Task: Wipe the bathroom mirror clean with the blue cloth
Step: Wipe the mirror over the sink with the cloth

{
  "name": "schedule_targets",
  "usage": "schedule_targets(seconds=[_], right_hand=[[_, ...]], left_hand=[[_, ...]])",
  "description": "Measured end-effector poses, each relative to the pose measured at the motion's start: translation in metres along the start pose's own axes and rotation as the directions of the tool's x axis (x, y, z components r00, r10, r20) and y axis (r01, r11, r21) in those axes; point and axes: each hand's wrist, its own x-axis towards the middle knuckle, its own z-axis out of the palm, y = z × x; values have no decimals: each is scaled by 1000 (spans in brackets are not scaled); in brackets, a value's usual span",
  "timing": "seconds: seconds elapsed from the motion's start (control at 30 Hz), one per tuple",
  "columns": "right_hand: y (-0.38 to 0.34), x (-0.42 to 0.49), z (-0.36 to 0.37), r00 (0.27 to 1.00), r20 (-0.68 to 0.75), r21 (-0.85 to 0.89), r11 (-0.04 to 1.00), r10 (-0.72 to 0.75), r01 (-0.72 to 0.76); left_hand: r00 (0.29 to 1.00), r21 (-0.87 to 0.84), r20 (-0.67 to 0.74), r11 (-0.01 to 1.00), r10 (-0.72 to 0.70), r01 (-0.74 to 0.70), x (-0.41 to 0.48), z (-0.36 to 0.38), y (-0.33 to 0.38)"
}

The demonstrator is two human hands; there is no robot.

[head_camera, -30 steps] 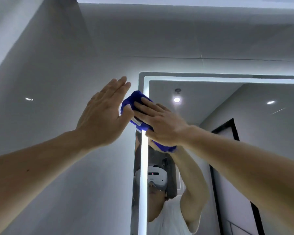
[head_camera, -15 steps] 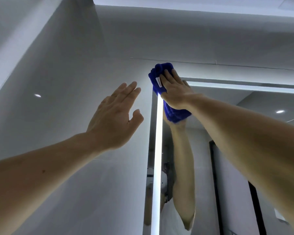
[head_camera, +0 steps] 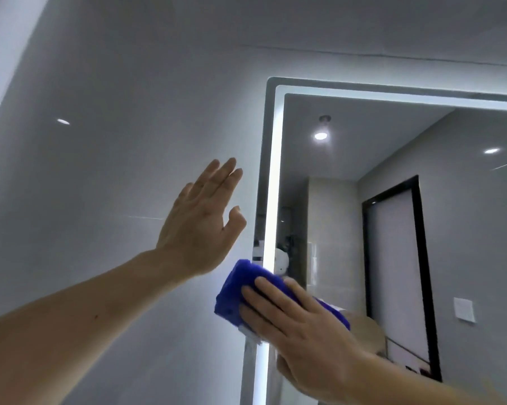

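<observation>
Cloth position: blue cloth [head_camera: 234,293] is bunched into a pad, low on the left edge of the mirror [head_camera: 363,135]. It lies across the lit strip [head_camera: 273,185] and laps onto the wall [head_camera: 115,171].
Why there: judged, the edge is the part being wiped, and a thick pad spreads the push.
Right hand grip: right hand [head_camera: 302,331] lies flat on the cloth, fingers [head_camera: 271,295] straight and close, pressing it to the glass. No pinch seen; thumb hidden.
Right arm pose: forearm enters from lower right, fingers pointing up-left.
Left hand grip: left hand [head_camera: 199,226] holds nothing, fingers extended together, thumb apart.
Left hand pose: raised, palm towards the wall just beside the mirror edge, above the cloth and apart from it. Wall contact cannot be told.
Why raised: likely a brace for balance.
Step judged: mid-wipe along the left edge; state of the remaining glass unclear.
</observation>
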Motion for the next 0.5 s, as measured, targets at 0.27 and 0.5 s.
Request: schedule_targets(seconds=[0.27,0.5], right_hand=[[106,53,-58,975,-89,-66,976,204,-210],[55,59,-37,912,-148,83,924,383,-374]], left_hand=[[1000,-2,12,1000,23,-23,-10,3,10],[1000,-52,-7,999,-8,7,-43,15,18]])
